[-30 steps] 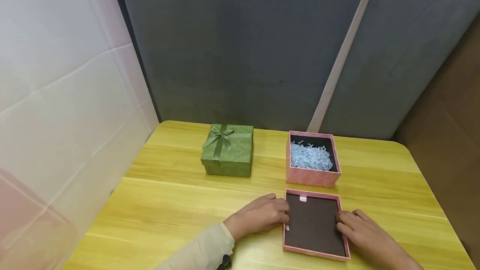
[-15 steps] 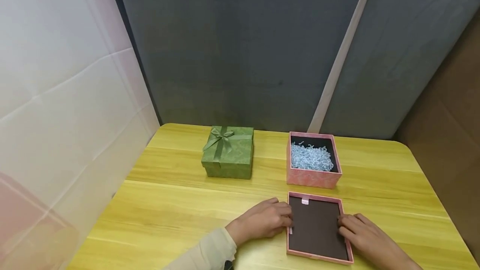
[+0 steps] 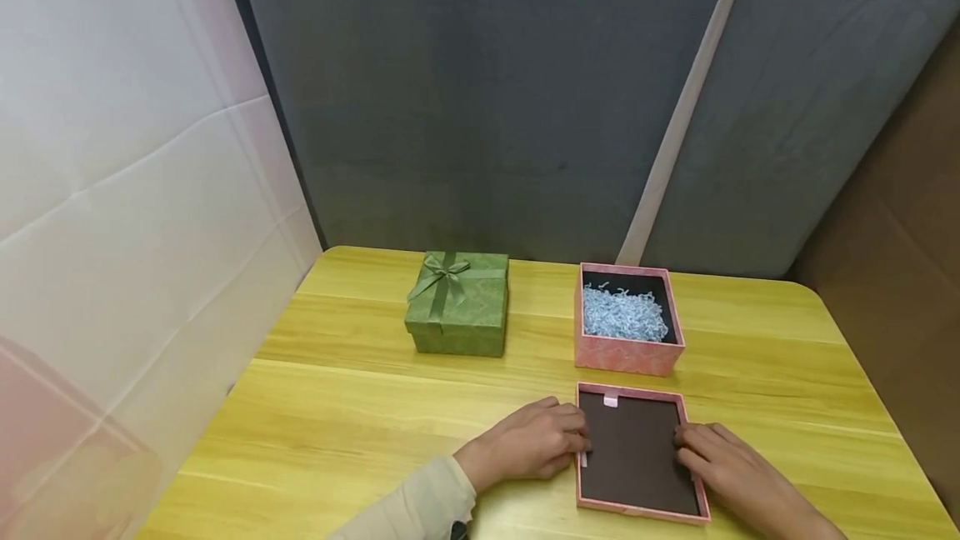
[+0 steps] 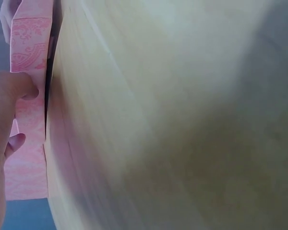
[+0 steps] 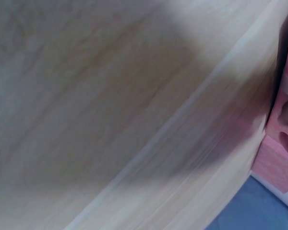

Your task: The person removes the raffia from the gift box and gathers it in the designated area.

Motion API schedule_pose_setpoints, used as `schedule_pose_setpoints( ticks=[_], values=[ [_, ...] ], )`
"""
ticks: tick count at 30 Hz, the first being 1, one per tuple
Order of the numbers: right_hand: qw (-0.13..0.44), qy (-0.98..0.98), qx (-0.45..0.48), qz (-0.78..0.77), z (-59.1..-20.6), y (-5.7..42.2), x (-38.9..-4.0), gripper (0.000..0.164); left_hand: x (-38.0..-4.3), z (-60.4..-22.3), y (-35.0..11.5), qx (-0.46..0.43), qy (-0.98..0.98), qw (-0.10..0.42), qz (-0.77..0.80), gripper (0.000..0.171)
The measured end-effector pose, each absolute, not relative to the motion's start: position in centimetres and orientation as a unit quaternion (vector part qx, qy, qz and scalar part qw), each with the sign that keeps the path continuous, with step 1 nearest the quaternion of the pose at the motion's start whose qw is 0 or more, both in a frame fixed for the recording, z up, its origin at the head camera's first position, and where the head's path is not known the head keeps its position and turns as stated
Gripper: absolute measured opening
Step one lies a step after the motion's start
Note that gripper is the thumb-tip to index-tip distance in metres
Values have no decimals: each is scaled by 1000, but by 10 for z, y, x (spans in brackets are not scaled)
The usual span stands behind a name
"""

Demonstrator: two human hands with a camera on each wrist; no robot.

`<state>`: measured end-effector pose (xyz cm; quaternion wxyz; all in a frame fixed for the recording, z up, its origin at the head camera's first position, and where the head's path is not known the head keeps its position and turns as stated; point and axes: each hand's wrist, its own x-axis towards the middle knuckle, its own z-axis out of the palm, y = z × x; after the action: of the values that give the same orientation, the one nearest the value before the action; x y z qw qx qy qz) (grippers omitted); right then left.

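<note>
At lower centre the person is wearing a cream left sleeve [image 3: 412,504]. A small black item [image 3: 458,531] is showing by its cuff [image 3: 457,477]. Both hands [image 3: 528,440] are showing bare.

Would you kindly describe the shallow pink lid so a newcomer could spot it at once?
On the yellow table, look to the near right, between the left hand and right hand. The shallow pink lid lies there, inside up. Unlike the deeper pink box just beyond, which holds blue shreds, it shows a flat, dark brown inside.
</note>
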<state>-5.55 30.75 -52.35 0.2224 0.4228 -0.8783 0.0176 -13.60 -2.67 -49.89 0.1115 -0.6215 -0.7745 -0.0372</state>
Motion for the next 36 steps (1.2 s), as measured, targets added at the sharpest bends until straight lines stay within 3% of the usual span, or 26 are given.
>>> schedule_pose_setpoints(
  ticks=[9,14,16,19,21,25,31,36],
  values=[
    [192,-891,408,50,-514,306,-59,59,-143,-492,-28,-601,-788,124,-56,28],
    [252,-886,379,91,-483,298,-82,57,-165,-471,-26,-496,-845,107,-169,35],
    [285,-881,363,108,-464,294,-102,50,-179,-463,-20,-433,-868,87,-228,38],
    [287,-897,302,150,-437,283,-132,22,-198,-455,-7,-348,-883,42,-313,47],
    [253,-915,244,197,-423,271,-151,16,-209,-456,1,-307,-882,10,-358,50],
    [118,-943,133,283,-409,242,-183,28,-226,-467,9,-257,-873,-28,-413,50],
    [-99,-954,27,281,-416,216,-212,69,-239,-479,14,-223,-861,-61,-453,56],
    [-183,-942,-8,281,-429,216,-224,90,-243,-478,19,-219,-848,-92,-474,68]
  ],
)
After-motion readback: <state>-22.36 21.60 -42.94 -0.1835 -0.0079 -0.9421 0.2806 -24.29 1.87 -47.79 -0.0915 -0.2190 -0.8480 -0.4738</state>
